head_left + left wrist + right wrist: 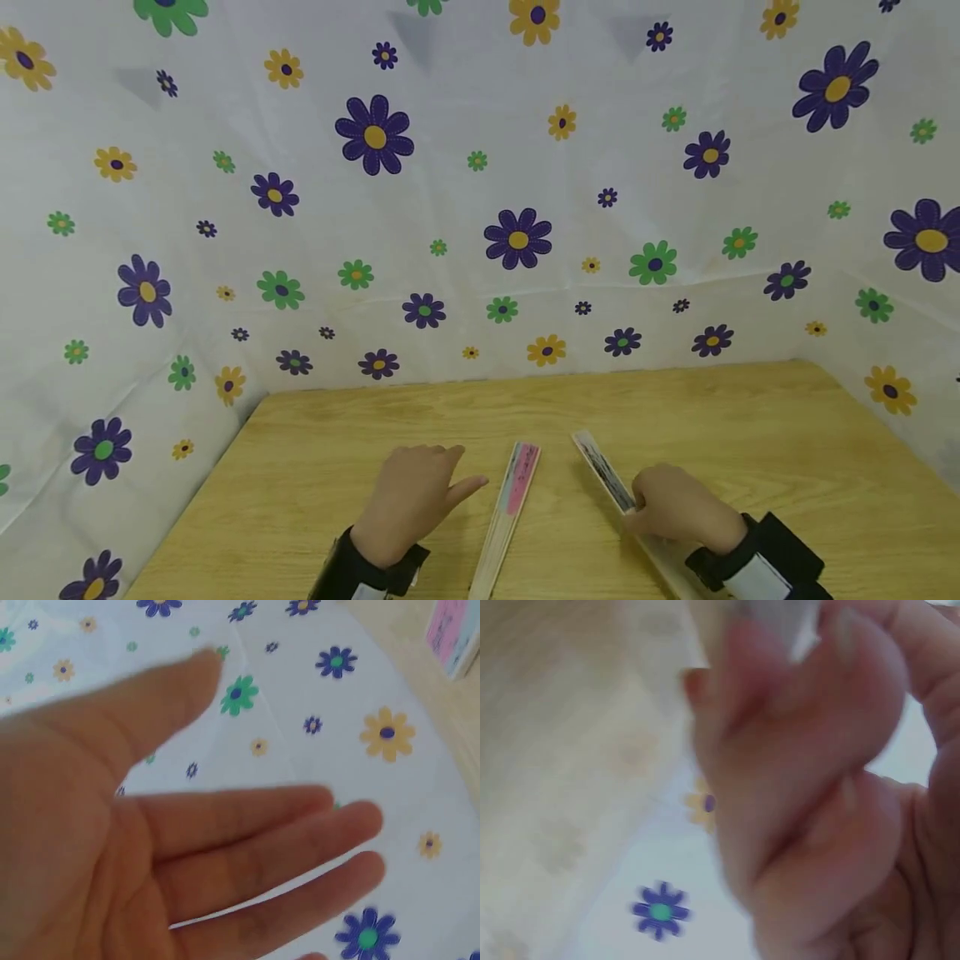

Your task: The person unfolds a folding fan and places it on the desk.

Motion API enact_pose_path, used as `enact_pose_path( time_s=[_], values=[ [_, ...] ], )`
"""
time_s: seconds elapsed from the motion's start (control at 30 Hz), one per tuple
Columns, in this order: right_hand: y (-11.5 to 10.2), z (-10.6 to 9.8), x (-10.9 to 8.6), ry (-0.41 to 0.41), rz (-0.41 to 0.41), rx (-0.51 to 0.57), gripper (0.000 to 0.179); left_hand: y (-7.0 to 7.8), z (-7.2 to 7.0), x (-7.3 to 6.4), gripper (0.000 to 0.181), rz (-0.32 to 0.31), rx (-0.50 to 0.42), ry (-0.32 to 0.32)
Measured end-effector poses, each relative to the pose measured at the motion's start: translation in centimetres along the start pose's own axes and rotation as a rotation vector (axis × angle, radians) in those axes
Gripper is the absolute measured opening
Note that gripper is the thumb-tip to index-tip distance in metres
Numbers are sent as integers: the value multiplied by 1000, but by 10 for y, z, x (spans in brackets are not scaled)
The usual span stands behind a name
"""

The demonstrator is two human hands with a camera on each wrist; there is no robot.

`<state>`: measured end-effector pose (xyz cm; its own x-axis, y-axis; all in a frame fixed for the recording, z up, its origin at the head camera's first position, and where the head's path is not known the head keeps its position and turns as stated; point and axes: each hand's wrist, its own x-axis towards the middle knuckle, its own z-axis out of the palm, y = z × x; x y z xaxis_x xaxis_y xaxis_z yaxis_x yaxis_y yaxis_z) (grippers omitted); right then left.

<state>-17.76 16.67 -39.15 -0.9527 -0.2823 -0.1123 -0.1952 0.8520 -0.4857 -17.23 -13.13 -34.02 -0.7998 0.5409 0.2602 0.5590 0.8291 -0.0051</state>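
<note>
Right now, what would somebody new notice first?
A white cloth with purple, yellow and green flowers rises behind the yellow wooden table. A long, pale strip with a pink and blue end lies between the left hand and right hand, which grips a pale strip with dark markings.

A white cloth backdrop (450, 192) sprinkled with purple, yellow and green flowers (517, 240).
From where I stand, the long, narrow, slatted, pale-wood-coloured strip (504, 517) turns pink and pale blue side by side toward its tip, with small dark marks on the pink; the other long, narrow, pale strip (606, 472) carries a black-and-grey pattern. The flat, wooden-looking tabletop (337, 433) is honey yellow with fine grain, and both black wrist straps (787, 546) bear a whitish patch.
</note>
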Motion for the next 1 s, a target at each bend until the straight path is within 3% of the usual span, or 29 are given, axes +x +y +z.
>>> enact_pose_path(
  time_s=[0.07,0.1,0.2,0.3,0.37,0.43,0.5,0.6,0.73,0.83,0.9,1.0],
  values=[
    [-8,-8,-4,50,-74,7,26,8,10,7,36,-7,-110,-8],
    [-13,-12,-6,83,-104,7,26,14,15,10,35,-4,-207,-18],
    [-34,-21,-14,218,-172,-32,25,38,28,24,35,2,-597,-101],
    [-57,-23,-21,325,-146,-78,29,61,38,34,36,-18,-975,-151],
    [-67,-21,-23,368,-122,-109,33,71,42,38,36,-59,-1124,-130],
    [-73,-18,-22,388,-110,-137,37,75,44,40,34,-93,-1177,-78],
    [-74,-14,-21,388,-116,-144,38,75,45,41,31,-108,-1169,-29],
    [-66,-14,-18,332,-165,-90,34,70,46,42,30,-132,-1215,-46],
    [-47,-16,-11,144,-283,149,24,62,52,42,31,-211,-1347,-133],
    [-38,-12,-6,17,-309,355,19,58,59,44,31,-269,-1401,-162],
    [-37,-6,-2,-12,-289,432,17,56,64,44,30,-298,-1400,-158],
    [-42,3,3,13,-261,444,17,52,68,45,29,-334,-1389,-131]
  ],
)
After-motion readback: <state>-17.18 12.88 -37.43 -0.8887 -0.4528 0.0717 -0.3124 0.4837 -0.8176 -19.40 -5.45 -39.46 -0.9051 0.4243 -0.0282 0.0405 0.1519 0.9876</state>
